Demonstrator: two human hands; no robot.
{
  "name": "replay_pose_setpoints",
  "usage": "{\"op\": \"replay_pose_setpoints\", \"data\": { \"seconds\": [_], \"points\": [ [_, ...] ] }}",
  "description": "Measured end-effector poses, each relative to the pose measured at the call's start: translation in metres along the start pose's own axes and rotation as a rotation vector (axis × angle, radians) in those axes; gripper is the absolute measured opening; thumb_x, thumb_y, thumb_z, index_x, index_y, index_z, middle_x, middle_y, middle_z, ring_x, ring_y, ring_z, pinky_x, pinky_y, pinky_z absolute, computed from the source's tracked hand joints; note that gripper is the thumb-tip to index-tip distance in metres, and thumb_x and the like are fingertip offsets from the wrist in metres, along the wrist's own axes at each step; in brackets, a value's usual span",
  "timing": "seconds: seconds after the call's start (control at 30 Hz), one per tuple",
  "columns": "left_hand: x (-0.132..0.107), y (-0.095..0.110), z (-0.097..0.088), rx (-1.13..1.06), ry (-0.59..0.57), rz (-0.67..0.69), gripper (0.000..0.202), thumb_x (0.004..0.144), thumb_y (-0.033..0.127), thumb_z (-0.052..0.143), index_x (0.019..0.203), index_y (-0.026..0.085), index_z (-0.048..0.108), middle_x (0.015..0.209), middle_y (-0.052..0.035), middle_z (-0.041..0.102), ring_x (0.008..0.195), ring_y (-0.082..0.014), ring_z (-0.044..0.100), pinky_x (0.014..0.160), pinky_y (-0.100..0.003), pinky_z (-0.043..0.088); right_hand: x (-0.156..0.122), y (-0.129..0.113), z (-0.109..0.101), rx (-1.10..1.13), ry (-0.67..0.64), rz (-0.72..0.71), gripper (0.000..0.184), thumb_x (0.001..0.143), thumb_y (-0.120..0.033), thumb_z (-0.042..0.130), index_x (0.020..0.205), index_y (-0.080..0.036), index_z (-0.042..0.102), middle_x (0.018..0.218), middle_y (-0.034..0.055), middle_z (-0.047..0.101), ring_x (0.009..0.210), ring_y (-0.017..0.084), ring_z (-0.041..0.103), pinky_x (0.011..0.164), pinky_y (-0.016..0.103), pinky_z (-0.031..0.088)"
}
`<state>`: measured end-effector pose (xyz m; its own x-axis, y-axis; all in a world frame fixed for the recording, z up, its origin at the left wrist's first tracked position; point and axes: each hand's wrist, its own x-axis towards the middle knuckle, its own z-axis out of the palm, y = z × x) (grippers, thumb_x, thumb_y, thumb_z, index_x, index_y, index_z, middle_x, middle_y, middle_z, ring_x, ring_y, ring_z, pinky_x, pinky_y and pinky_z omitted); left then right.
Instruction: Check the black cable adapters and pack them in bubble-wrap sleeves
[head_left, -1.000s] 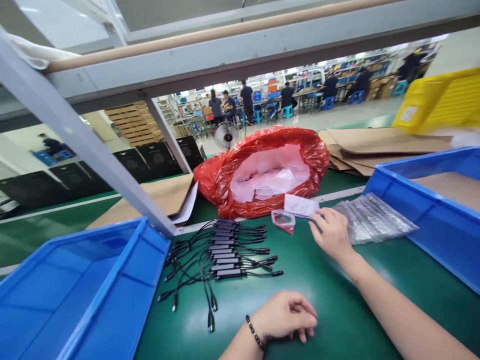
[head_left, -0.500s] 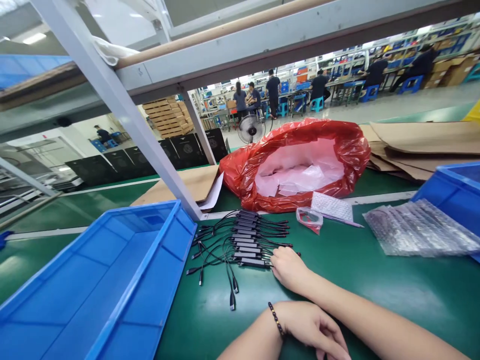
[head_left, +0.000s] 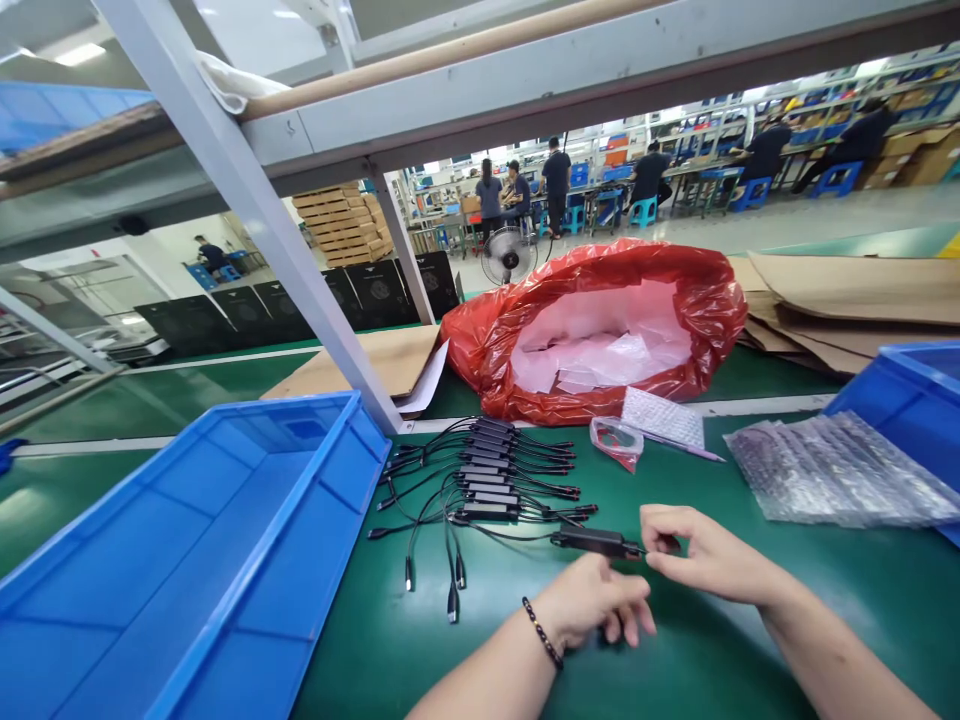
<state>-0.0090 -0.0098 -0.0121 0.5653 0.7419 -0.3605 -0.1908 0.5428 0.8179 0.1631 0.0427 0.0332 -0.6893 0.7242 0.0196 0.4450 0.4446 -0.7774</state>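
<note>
My right hand (head_left: 701, 552) pinches the short cord at the right end of a black cable adapter (head_left: 596, 541), a slim box with leads. The adapter hangs just above the green bench, its left lead trailing back to the others. Close below it is my left hand (head_left: 604, 605), wearing a beaded bracelet (head_left: 541, 634); its fingers are apart, slightly bent and a little blurred. A dark patch shows under those fingers, too unclear to name. Several similar cable adapters (head_left: 487, 478) lie stacked in a row, their plugs (head_left: 453, 602) spread leftward and forward.
A long blue bin (head_left: 300, 560) stands at left, another blue bin (head_left: 900, 390) at right. Bubble-wrap bags (head_left: 840, 470) lie before it. Behind are a red plastic bag (head_left: 487, 350) holding white sheets, a pen (head_left: 686, 447) and flat cardboard (head_left: 847, 285). A slanted metal post (head_left: 277, 240) rises left.
My right hand has drawn one adapter out of the row, toward the right and nearer to me. My left hand has lifted and turned toward it, its fingers spreading.
</note>
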Motion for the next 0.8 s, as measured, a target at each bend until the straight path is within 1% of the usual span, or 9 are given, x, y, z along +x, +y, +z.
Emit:
{"op": "replay_pose_setpoints", "data": {
  "seconds": [0.07, 0.13, 0.23, 0.33, 0.4, 0.5, 0.63, 0.7, 0.8],
  "points": [
    [0.003, 0.003, -0.001, -0.247, 0.099, 0.122, 0.046, 0.060, 0.046, 0.068, 0.089, 0.012, 0.059, 0.056, -0.0013, 0.063, 0.037, -0.0074, 0.050, 0.033, -0.017, 0.027, -0.003, 0.007, -0.007, 0.086, 0.012, -0.009, 0.020, 0.074, -0.026, 0.052, 0.057, -0.018, 0.045, 0.061, -0.0011, 0.044, 0.058, 0.012, 0.041, 0.056, 0.024, 0.035],
    [0.004, 0.006, -0.001, -0.405, 0.182, 0.217, 0.037, 0.061, 0.044, 0.068, 0.079, 0.011, 0.061, 0.056, -0.0025, 0.063, 0.039, -0.0075, 0.051, 0.034, -0.017, 0.029, -0.003, 0.011, -0.008, 0.139, 0.018, 0.013, 0.026, 0.075, -0.032, 0.053, 0.056, -0.018, 0.044, 0.060, -0.0014, 0.043, 0.058, 0.012, 0.040, 0.056, 0.025, 0.034],
    [0.003, 0.011, -0.001, -0.433, 0.280, 0.308, 0.032, 0.065, 0.039, 0.067, 0.069, 0.009, 0.061, 0.052, -0.0044, 0.062, 0.039, -0.0072, 0.051, 0.036, -0.017, 0.033, -0.001, 0.014, -0.004, 0.235, 0.030, 0.099, 0.025, 0.076, -0.037, 0.054, 0.063, -0.018, 0.047, 0.058, -0.0027, 0.043, 0.055, 0.011, 0.039, 0.053, 0.024, 0.032],
    [0.002, 0.012, -0.001, -0.430, 0.302, 0.342, 0.032, 0.068, 0.036, 0.066, 0.080, 0.007, 0.063, 0.052, -0.0044, 0.063, 0.040, -0.0076, 0.052, 0.038, -0.016, 0.035, 0.002, 0.014, 0.006, 0.368, 0.004, 0.146, 0.027, 0.076, -0.041, 0.054, 0.090, -0.018, 0.051, 0.060, -0.0044, 0.044, 0.054, 0.010, 0.039, 0.051, 0.022, 0.032],
    [0.002, 0.012, -0.001, -0.443, 0.296, 0.350, 0.033, 0.070, 0.035, 0.065, 0.086, 0.006, 0.062, 0.053, -0.0051, 0.064, 0.040, -0.0080, 0.053, 0.038, -0.016, 0.036, 0.004, 0.012, 0.012, 0.375, -0.010, 0.155, 0.031, 0.078, -0.043, 0.052, 0.095, -0.017, 0.052, 0.061, -0.0038, 0.046, 0.054, 0.011, 0.041, 0.052, 0.022, 0.033],
    [0.002, 0.010, -0.003, -0.475, 0.252, 0.360, 0.031, 0.070, 0.025, 0.062, 0.095, 0.007, 0.060, 0.057, -0.0076, 0.067, 0.042, -0.0105, 0.056, 0.039, -0.017, 0.037, 0.008, 0.008, 0.018, 0.296, 0.024, 0.176, 0.031, 0.081, -0.045, 0.046, 0.081, -0.015, 0.056, 0.063, -0.0012, 0.050, 0.056, 0.011, 0.044, 0.054, 0.023, 0.035],
    [0.002, 0.007, -0.006, -0.531, 0.119, 0.345, 0.045, 0.065, 0.013, 0.054, 0.110, 0.009, 0.054, 0.067, -0.0115, 0.071, 0.046, -0.0156, 0.062, 0.044, -0.021, 0.042, 0.010, 0.005, 0.020, 0.218, 0.066, 0.171, 0.034, 0.083, -0.046, 0.042, 0.072, -0.016, 0.054, 0.058, -0.0018, 0.049, 0.054, 0.011, 0.043, 0.053, 0.023, 0.033],
    [-0.001, 0.007, -0.008, -0.585, 0.048, 0.338, 0.046, 0.064, 0.014, 0.052, 0.110, 0.010, 0.056, 0.073, -0.0132, 0.072, 0.055, -0.0187, 0.066, 0.050, -0.023, 0.046, 0.009, 0.006, 0.017, 0.171, 0.059, 0.154, 0.034, 0.084, -0.045, 0.040, 0.072, -0.017, 0.054, 0.057, -0.0018, 0.050, 0.053, 0.012, 0.043, 0.052, 0.023, 0.034],
    [-0.010, 0.014, -0.012, -0.665, -0.044, 0.384, 0.035, 0.067, 0.023, 0.054, 0.099, 0.012, 0.063, 0.079, -0.0134, 0.072, 0.068, -0.0224, 0.068, 0.060, -0.027, 0.049, 0.005, 0.014, 0.007, 0.100, 0.056, 0.099, 0.032, 0.085, -0.044, 0.040, 0.076, -0.018, 0.057, 0.062, -0.0004, 0.054, 0.057, 0.013, 0.048, 0.056, 0.024, 0.038]
  ]
}}
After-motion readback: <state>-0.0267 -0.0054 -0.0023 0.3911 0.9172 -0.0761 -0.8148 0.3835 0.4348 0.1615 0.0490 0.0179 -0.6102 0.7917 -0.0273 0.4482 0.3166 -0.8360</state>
